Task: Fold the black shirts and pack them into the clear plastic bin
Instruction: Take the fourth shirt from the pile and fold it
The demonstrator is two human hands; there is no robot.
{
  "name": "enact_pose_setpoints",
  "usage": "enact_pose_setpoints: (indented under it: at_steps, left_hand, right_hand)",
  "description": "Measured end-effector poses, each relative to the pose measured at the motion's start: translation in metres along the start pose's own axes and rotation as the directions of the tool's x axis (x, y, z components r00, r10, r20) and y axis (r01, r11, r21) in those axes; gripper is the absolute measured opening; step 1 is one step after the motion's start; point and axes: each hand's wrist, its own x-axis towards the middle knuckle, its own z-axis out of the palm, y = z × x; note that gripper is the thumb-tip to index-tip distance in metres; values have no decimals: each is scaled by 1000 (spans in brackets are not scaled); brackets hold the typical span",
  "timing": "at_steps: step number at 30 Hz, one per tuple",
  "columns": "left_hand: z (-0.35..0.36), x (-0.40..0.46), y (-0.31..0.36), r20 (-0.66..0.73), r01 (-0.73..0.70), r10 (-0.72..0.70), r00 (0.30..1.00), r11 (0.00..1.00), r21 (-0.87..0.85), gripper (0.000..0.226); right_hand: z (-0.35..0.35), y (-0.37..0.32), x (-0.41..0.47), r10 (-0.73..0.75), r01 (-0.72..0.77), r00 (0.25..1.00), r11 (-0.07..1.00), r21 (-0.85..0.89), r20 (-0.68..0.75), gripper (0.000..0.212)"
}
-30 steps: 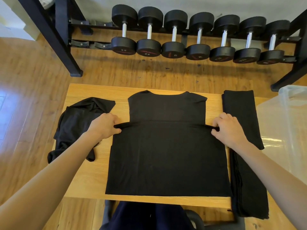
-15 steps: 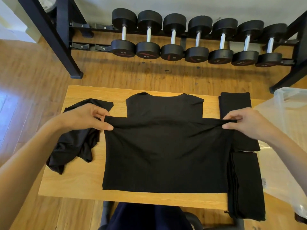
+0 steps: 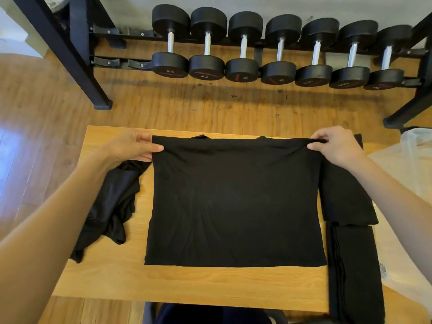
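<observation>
Fold [image 3: 236,146] farther up, between grips.

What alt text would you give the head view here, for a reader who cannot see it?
Both hands, left hand and right hand, pinch the folded edge of a black shirt spread on a wooden table. A crumpled shirt lies left, folded shirts right beside a clear plastic bin; dumbbells line a rack beyond.

The scene is evenly and brightly lit. A pale glare is cast on the wooden floor [image 3: 9,155] at the left edge. A soft shadow is thrown beneath the dumbbell rack [image 3: 257,73]. Straight lines are bowed toward the corners by wide-angle distortion.
</observation>
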Motion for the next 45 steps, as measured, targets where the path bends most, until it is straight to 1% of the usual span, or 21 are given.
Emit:
enact_pose_setpoints:
  at_steps: [4,9,12,15,18,20,22,23,24,25,26,27,28,29,31,32,34,37,40,42,45]
  left_hand:
    - [17,12,-17,-105,30,-29,994,1000,6,15]
    - [10,8,-15,-87,6,-9,996,999,-44,15]
    - [2,12,-9,-75,-12,7,997,998,-61,17]
    - [7,20,-7,-106,-19,13,994,998,-61,13]
    - [20,30,-11,-156,-45,29,987,994,-99,10]
    - [29,35,-13,-227,-59,40,973,995,-74,8]
    - [38,35,-15,-358,-76,69,931,997,-6,18]
    - [45,32,-16,-454,-88,107,884,994,63,28]
    - [53,25,-17,-543,-122,186,819,981,152,37]
    - [65,17,-18,-594,-183,305,744,949,257,42]
    - [79,9,-20,-584,-254,429,689,898,360,44]
    - [97,2,-23,-514,-318,531,674,836,446,46]
    - [116,-3,-27,-404,-366,603,687,769,525,48]
    - [135,-5,-32,-287,-385,638,714,701,600,50]
    - [167,-7,-42,-134,-358,607,783,616,701,56]
    - [177,-4,-48,-109,-329,576,810,600,729,59]
    - [183,2,-60,-95,-274,547,832,552,787,62]
    - [174,10,-73,-66,-248,570,819,455,855,63]
    - [165,15,-76,-29,-257,587,809,398,881,61]
    - [165,15,-74,-25,-258,585,811,396,881,62]
    - [170,1,-78,-57,-254,584,810,437,863,60]
  right_hand:
    - [20,6,7,12,-22,997,989,-147,-73,23]
    - [17,10,7,-8,-38,985,966,-257,-174,21]
    - [17,6,12,-20,-39,980,958,-285,-199,21]
    - [28,2,20,-18,-48,979,949,-312,-205,24]
    - [41,2,25,-23,-58,977,929,-365,-213,25]
    - [47,4,26,-26,-68,972,919,-388,-232,26]
    - [53,5,21,-67,-62,953,911,-407,-295,31]
    - [57,3,14,-100,-48,939,908,-415,-329,38]
    - [63,-1,5,-142,-19,924,911,-412,-355,45]
    - [73,-7,-6,-188,31,912,917,-397,-364,50]
    - [85,-14,-19,-234,93,907,923,-374,-351,53]
    - [100,-23,-34,-277,159,908,923,-352,-314,55]
    - [117,-32,-48,-317,222,912,915,-338,-260,57]
    - [134,-39,-59,-351,274,915,903,-332,-198,58]
    - [163,-48,-74,-366,311,924,890,-332,-114,59]
    - [173,-48,-75,-349,297,932,893,-338,-103,60]
    - [179,-42,-71,-282,227,952,911,-343,-117,61]
    - [172,-18,-60,-193,122,965,930,-348,-178,61]
    - [163,10,-57,-149,68,964,940,-335,-222,65]
    - [159,22,-58,-101,15,961,949,-315,-257,68]
    - [159,16,-71,-67,-25,957,950,-310,-282,68]
